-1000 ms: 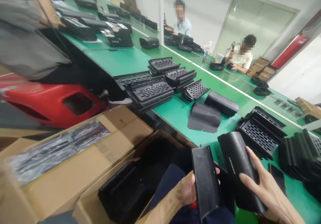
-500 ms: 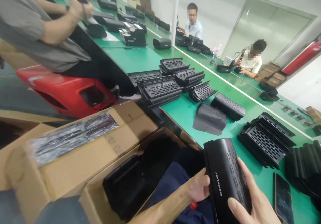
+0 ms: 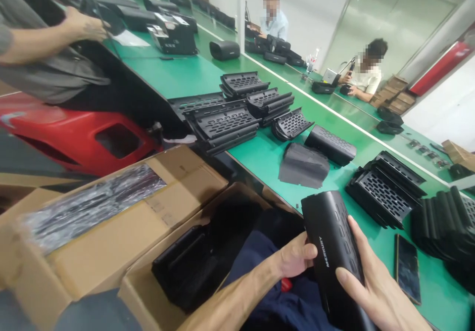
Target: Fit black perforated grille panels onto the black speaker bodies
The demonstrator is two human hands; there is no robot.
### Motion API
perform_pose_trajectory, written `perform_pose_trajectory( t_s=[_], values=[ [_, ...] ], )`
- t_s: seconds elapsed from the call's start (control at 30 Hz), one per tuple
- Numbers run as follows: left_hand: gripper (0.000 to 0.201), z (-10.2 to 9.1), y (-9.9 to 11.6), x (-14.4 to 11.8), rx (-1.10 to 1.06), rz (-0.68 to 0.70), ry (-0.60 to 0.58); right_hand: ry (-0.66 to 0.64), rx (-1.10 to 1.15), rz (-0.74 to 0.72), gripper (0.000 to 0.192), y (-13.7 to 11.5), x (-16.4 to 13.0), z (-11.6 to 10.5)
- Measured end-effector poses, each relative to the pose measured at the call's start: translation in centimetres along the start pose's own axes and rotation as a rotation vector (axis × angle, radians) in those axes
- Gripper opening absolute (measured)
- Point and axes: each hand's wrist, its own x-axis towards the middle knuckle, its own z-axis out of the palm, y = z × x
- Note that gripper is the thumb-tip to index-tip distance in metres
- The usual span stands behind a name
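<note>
Between my hands is a black curved plastic casing [image 3: 326,242] with slots along its side and the word MERKURY on it. My left hand [image 3: 299,254] grips its left edge, the fingers partly hidden behind it. My right hand [image 3: 371,276] wraps the right side, thumb across the front. Beyond it on the green table [image 3: 245,155] lie a dark mesh sheet [image 3: 302,165] and a perforated black casing [image 3: 330,144]. To the right sits a stack of slotted black shells [image 3: 386,192].
An open cardboard box [image 3: 137,281] with black parts stands at my left, beside another box holding plastic-wrapped pieces [image 3: 96,205]. More slotted shells [image 3: 226,120] are stacked farther along the table. A phone [image 3: 407,266] lies at right. A co-worker [image 3: 48,59] sits on a red stool [image 3: 74,133].
The view has shifted slightly, so the table's things appear farther left. Both hands still hold the casing, now turned a little. The co-worker at left has lowered their hands.
</note>
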Motion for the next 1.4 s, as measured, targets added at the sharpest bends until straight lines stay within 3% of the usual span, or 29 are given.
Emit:
perform_pose_trajectory(
  t_s=[0.1,0.2,0.37,0.5,0.6,0.7,0.77,0.83,1.03,1.2,1.3,1.4],
  values=[
    [0.076,0.7,0.3,0.7,0.003,0.051,0.052,0.006,0.029,-0.01,0.085,0.2,0.0,-1.4],
    [0.074,1.4,1.3,1.4,0.048,0.147,0.086,0.257,0.078,-0.039,0.076,0.8,-1.8,-1.3],
    [0.081,2.6,2.5,2.3,0.128,0.295,0.168,0.625,0.193,-0.048,0.108,1.7,-3.1,3.7],
    [0.086,3.0,2.7,2.7,0.184,0.298,0.165,0.902,0.19,-0.182,0.082,1.6,-1.0,5.6],
    [0.098,2.5,5.5,2.2,0.31,0.302,0.181,0.875,0.218,-0.169,0.071,2.3,-0.9,4.6],
    [0.118,1.7,10.4,1.5,0.679,0.321,0.221,0.799,0.245,-0.134,0.069,3.1,-2.0,3.6],
    [0.124,1.3,13.3,1.2,0.917,0.224,0.117,0.766,0.265,-0.147,0.068,3.4,-2.4,3.4],
    [0.123,1.1,14.9,1.2,1.025,0.162,0.023,0.747,0.284,-0.158,0.068,3.5,-2.4,3.3],
    [0.117,1.3,14.2,1.5,1.065,0.244,0.064,0.7,0.295,-0.174,0.064,3.9,-1.6,2.4],
    [0.111,1.6,13.3,1.1,0.934,0.261,0.1,0.54,0.306,-0.163,0.08,4.8,-1.9,1.2],
    [0.111,1.9,13.4,1.0,0.885,0.238,0.097,0.515,0.335,-0.198,0.072,4.7,-2.0,0.8],
    [0.11,1.7,13.7,0.9,0.882,0.197,0.01,0.551,0.357,-0.221,0.063,4.4,-1.9,0.5]
  ],
)
